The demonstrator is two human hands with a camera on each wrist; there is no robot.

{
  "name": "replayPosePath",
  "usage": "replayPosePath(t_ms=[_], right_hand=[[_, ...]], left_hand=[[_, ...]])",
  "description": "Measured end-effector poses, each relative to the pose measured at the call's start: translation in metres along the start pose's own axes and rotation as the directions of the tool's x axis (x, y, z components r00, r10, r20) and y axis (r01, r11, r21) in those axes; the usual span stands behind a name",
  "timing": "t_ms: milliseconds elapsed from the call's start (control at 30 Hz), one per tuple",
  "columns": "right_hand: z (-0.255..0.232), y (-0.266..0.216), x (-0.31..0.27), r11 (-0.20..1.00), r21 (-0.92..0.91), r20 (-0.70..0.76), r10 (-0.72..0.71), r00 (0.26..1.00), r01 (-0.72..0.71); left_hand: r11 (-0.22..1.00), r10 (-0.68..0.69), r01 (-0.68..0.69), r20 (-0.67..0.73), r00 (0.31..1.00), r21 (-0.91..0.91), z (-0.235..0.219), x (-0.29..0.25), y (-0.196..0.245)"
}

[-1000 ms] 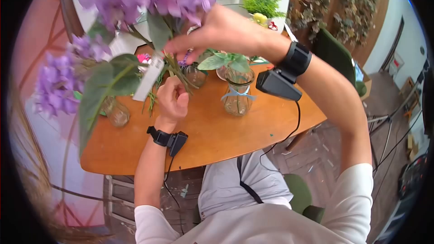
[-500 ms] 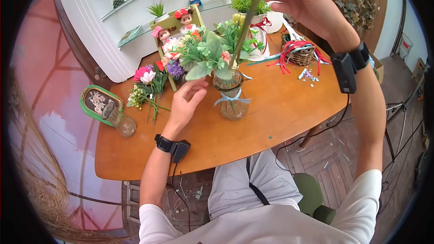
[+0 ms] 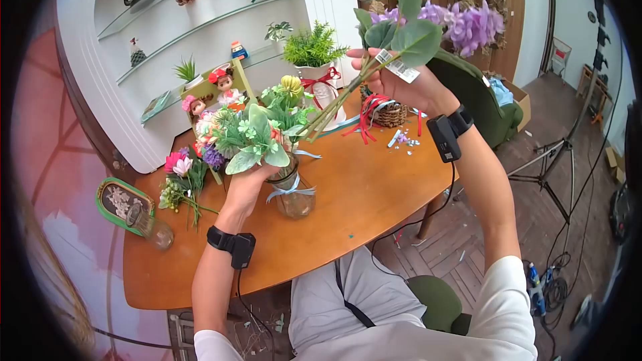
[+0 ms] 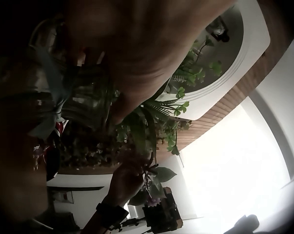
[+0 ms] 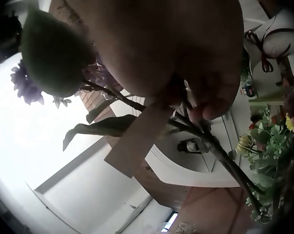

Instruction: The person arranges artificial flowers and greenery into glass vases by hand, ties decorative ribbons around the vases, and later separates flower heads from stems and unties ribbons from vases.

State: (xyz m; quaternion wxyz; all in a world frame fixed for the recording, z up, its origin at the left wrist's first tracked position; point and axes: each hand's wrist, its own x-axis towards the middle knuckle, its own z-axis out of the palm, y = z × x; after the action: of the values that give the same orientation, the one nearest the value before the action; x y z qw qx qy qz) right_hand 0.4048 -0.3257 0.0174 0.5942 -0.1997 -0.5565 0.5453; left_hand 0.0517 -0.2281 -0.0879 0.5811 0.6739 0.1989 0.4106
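In the head view, my right hand [image 3: 414, 90] pinches the stems of purple flowers [image 3: 471, 27] with big green leaves and a white tag [image 3: 397, 67]. Their bare stem ends [image 3: 328, 115] slant down left, reaching beside the green bouquet [image 3: 257, 135]. That bouquet stands in a glass vase [image 3: 295, 204] with a blue ribbon. My left hand [image 3: 249, 184] is at the vase's mouth, fingers partly hidden by leaves; in the left wrist view the hand [image 4: 137, 53] curls round the stems near the rim. The right wrist view shows the purple flowers' stems [image 5: 217, 151] between fingers [image 5: 212, 105].
Loose flowers [image 3: 180, 184], an empty glass jar [image 3: 155, 230] and a green-framed picture [image 3: 114, 202] lie left on the table [image 3: 361, 207]. Behind stand dolls [image 3: 224, 83] and a potted plant [image 3: 313, 50]. A basket with red ribbons [image 3: 390, 115] and scraps [image 3: 403, 139] are at right.
The purple flowers swung from the upper left to the right and came down, stems now near the bouquet. My left hand moved from beside the vase onto its mouth. The head view shifted.
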Motion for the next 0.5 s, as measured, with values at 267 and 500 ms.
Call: replayPosePath(t_ms=[267, 500], right_hand=[[-0.002, 0.017, -0.011, 0.961, -0.234, -0.114, 0.122, 0.986, -0.146], [-0.003, 0.025, 0.004, 0.835, -0.513, -0.474, -0.081, 0.877, -0.2]], left_hand=[[0.999, 0.047, -0.046, -0.107, 0.993, 0.009, 0.006, -0.002, 0.004], [0.987, 0.028, -0.05, -0.145, 0.989, -0.154, -0.007, -0.002, -0.008]])
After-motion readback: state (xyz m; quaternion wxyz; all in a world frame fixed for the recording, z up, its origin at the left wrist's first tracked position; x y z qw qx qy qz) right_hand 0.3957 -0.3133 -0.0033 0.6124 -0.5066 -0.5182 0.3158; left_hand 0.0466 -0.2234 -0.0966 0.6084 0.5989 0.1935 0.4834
